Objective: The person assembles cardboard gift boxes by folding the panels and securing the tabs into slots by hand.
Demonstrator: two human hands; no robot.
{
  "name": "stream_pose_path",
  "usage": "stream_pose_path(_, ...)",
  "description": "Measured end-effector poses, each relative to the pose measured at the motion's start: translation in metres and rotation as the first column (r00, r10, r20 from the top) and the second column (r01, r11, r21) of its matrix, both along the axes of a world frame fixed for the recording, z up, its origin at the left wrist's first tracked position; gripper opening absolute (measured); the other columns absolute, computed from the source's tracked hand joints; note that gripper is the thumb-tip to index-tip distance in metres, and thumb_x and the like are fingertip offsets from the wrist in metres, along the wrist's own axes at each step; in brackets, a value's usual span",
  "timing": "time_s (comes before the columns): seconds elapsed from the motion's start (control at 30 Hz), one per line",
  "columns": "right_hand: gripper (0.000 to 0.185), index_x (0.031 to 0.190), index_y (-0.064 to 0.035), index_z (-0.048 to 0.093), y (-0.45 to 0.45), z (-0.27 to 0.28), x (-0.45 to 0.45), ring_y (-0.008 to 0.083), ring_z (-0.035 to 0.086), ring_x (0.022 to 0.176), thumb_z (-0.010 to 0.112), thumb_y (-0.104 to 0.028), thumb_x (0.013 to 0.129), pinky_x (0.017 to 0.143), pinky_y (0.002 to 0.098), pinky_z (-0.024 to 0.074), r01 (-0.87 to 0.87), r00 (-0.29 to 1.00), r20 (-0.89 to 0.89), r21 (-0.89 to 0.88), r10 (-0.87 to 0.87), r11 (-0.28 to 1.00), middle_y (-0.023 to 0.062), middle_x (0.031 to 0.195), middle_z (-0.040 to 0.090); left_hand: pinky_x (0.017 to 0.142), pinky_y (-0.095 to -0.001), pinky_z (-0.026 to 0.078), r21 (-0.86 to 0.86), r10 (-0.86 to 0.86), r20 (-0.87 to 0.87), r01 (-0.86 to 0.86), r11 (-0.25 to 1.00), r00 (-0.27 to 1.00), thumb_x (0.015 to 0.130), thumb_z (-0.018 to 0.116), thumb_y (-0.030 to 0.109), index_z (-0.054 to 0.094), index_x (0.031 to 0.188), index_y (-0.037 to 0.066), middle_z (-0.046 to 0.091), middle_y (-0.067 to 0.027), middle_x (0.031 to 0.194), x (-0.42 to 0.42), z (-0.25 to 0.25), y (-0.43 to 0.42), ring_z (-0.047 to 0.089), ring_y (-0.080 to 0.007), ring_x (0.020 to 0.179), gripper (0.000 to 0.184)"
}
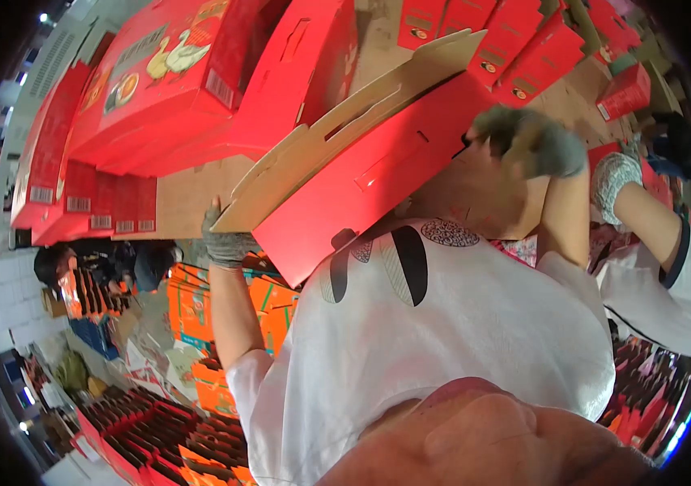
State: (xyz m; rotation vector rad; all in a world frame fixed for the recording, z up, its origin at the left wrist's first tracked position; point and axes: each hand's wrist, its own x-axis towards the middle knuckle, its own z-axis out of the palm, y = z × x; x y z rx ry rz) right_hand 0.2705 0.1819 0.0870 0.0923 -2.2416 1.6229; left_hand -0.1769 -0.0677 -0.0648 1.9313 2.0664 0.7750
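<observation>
A large red carton (pixel 345 190) with a brown cardboard inner flap (pixel 313 158) lies slantwise against the front of the white shirt. At its lower left end my left hand (pixel 229 241), in a grey glove, grips the edge, one finger pointing up beside the flap. Near the carton's right end is my right hand (pixel 533 144), also gloved in grey and blurred by motion. Its fingers are smeared, so what they hold, if anything, cannot be made out. Slots and a handle cut show in the red panel.
Red boxes with duck pictures (pixel 159 73) stand at the upper left, and smaller red boxes (pixel 515 57) at the upper right. A co-worker's gloved hand (pixel 616 182) is at the right. Orange cartons (pixel 191 304) and stacked red cartons (pixel 143 429) fill the lower left.
</observation>
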Motion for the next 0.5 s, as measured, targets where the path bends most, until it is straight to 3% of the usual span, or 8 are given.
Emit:
stream_pose_path(0.03,0.039,0.108,-0.005,0.059,-0.008,-0.011,0.006,0.025,0.058,0.094,0.067,-0.03,0.079,0.071,0.0353,0.0478,0.113,0.961,0.235,0.141,-0.144,0.984,0.0198,0.105,0.059,0.101,-0.0396,0.033,0.02,-0.156,0.263,0.156,0.988,0.952,0.086,0.051,0.044,0.044,0.128,0.0,0.05,-0.0115,0.127,0.011,0.033,0.02,0.046,-0.0232,0.117,0.061)
stream_pose_path(0.07,0.036,0.109,-0.0065,0.059,-0.018,-0.021,0.012,0.0255,0.058,0.094,0.065,-0.03,0.081,0.074,0.036,0.048,0.186,0.847,0.435,0.293,-0.304,0.938,0.0188,0.106,0.059,0.102,-0.0396,0.032,0.015,-0.278,0.57,0.329,0.944,0.773,0.086,0.051,0.043,0.043,0.129,0.001,0.049,-0.0114,0.128,0.018,0.059,0.041,0.045,-0.0233,0.119,0.06)
stream_pose_path(0.13,0.036,0.112,-0.0052,0.058,-0.034,-0.058,0.005,0.0259,0.058,0.096,0.059,-0.03,0.086,0.08,0.0365,0.0471,0.186,0.73,0.588,0.321,-0.349,0.929,0.0143,0.11,0.059,0.103,-0.0397,0.029,-0.075,-0.33,0.762,0.583,0.809,0.557,0.087,0.05,0.043,0.042,0.13,0.001,0.047,-0.0113,0.13,0.027,0.09,0.081,0.041,-0.0235,0.121,0.06)
stream_pose_path(0.2,0.053,0.104,-0.0024,0.062,-0.071,-0.051,-0.017,0.0271,0.062,0.085,0.05,-0.051,0.087,0.081,0.0345,0.0466,0.402,0.776,0.402,0.277,-0.486,0.873,0.017,0.091,0.065,0.104,-0.0397,0.027,-0.153,-0.34,0.798,0.712,0.685,0.498,0.088,0.049,0.042,0.041,0.131,0.002,0.045,-0.0111,0.132,0.042,0.108,0.113,0.038,-0.0237,0.123,0.059)
stream_pose_path(0.27,0.055,0.1,-0.0009,0.062,-0.071,-0.086,-0.04,0.0271,0.063,0.083,0.047,-0.053,0.087,0.08,0.0343,0.0472,0.449,0.766,0.444,0.151,-0.466,0.881,0.0163,0.085,0.065,0.106,-0.0397,0.025,-0.184,-0.328,0.817,0.753,0.631,0.475,0.089,0.048,0.042,0.04,0.132,0.003,0.043,-0.0109,0.134,0.057,0.118,0.13,0.035,-0.024,0.126,0.059)
stream_pose_path(0.3,0.058,0.095,0.0007,0.063,-0.07,-0.099,-0.048,0.027,0.064,0.08,0.045,-0.054,0.088,0.078,0.034,0.0478,0.465,0.765,0.49,0.029,-0.418,0.885,0.0155,0.079,0.066,0.106,-0.0397,0.023,-0.179,-0.314,0.829,0.75,0.636,0.463,0.089,0.047,0.041,0.039,0.133,0.003,0.042,-0.0108,0.135,0.066,0.119,0.134,0.033,-0.0241,0.127,0.059)
stream_pose_path(0.43,0.059,0.087,0.001,0.063,-0.071,-0.111,-0.054,0.0261,0.065,0.076,0.043,-0.055,0.089,0.075,0.0344,0.0493,0.536,0.743,0.419,0.095,-0.522,0.839,0.0147,0.07,0.065,0.109,-0.0397,0.019,-0.1,-0.237,0.875,0.637,0.764,0.422,0.091,0.045,0.04,0.037,0.135,0.004,0.038,-0.0104,0.139,0.107,0.105,0.132,0.027,-0.0245,0.131,0.058)
stream_pose_path(0.5,0.06,0.089,0.0006,0.062,-0.066,-0.114,-0.052,0.0255,0.065,0.077,0.041,-0.055,0.089,0.073,0.0355,0.05,0.485,0.761,0.501,-0.018,-0.412,0.874,0.0156,0.073,0.065,0.11,-0.0397,0.016,-0.1,-0.239,0.864,0.616,0.782,0.444,0.091,0.044,0.039,0.036,0.137,0.005,0.036,-0.0102,0.14,0.119,0.105,0.126,0.024,-0.0248,0.134,0.058)
